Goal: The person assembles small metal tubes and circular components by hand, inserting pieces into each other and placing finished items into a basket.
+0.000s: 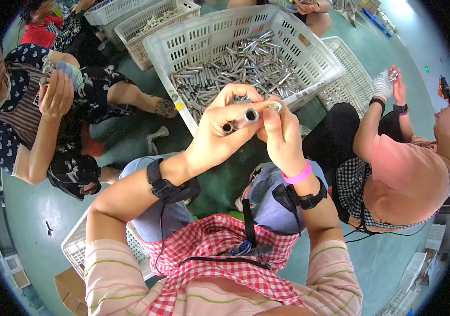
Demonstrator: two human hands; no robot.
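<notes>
My left hand (211, 129) is closed around two short, shiny metal tubes (243, 120), their hollow ends facing up toward me. Close beside it, my right hand (284, 131) pinches a small, round, pale metal-looking piece (275, 107) between thumb and fingers. Its exact kind is too small to tell. Both hands almost meet at the fingertips, above the near edge of a large white slotted crate (167, 63). Inside that crate lies a heap of similar silvery metal tubes (246, 63).
A co-worker (25, 110) sits at the left, another (393, 163) at the right, both handling small parts. Further white crates (154, 26) stand behind, and one (348, 63) is right of the big crate. A basket (75, 242) and cardboard box (71, 289) are at lower left.
</notes>
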